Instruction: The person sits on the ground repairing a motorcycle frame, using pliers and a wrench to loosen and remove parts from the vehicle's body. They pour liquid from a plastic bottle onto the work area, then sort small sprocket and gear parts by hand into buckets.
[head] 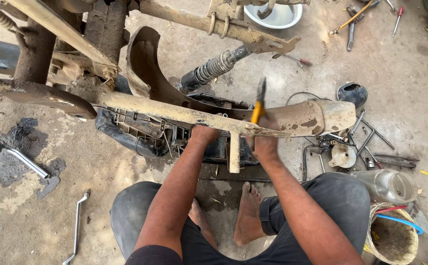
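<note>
Two bare hands work at a mud-caked motorcycle frame [174, 110] that runs across the middle of the picture. The right hand [265, 142], just right of centre, has its fingers clamped on yellow-handled pliers [259, 103] that stand upright with their dark nose above the frame rail. The left hand [204, 133] reaches under the same rail at centre; its fingers are hidden behind the metal, so I cannot tell how they are set. A coiled shock absorber [211, 68] slants above, a steel bowl [275, 17] sits at the top, and a bent wrench [76, 225] lies on the floor at lower left.
</note>
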Available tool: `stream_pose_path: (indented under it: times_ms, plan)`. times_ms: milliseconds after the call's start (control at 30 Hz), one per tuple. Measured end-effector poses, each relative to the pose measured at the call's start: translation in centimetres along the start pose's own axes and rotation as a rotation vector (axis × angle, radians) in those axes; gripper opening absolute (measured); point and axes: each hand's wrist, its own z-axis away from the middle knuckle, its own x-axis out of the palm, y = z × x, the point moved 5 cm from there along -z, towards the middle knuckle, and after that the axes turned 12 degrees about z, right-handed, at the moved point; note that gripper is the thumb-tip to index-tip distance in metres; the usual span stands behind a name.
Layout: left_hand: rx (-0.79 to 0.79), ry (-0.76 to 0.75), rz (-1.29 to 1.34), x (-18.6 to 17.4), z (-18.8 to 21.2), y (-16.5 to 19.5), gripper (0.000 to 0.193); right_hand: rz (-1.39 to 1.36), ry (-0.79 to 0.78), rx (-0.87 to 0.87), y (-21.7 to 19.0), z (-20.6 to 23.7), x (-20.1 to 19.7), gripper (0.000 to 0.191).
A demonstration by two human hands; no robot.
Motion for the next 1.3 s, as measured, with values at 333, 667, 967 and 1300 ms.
stream_pose_path:
  times_ms: [333,667,967,1300]
  plan:
    - [-0.125,0.068,0.101,-0.1,-0.4,-1.3,0.038,0.200,0.095,-0.051,3.5,-0.6,-0.6,0.029]
    - [-0.123,0.059,0.180,-0.1,0.3,-0.9,0.030,0.298,-0.242,0.160,5.6,0.2,1.9,0.026]
    - [-0.047,0.110,0.150,0.0,0.0,-1.1,0.027,0.456,-0.263,-0.095,4.9,1.0,4.4,0.017]
    - [-0.058,0.065,0.116,-0.1,0.3,-0.9,0.026,0.280,-0.139,-0.120,5.7,-0.1,3.4,0.034]
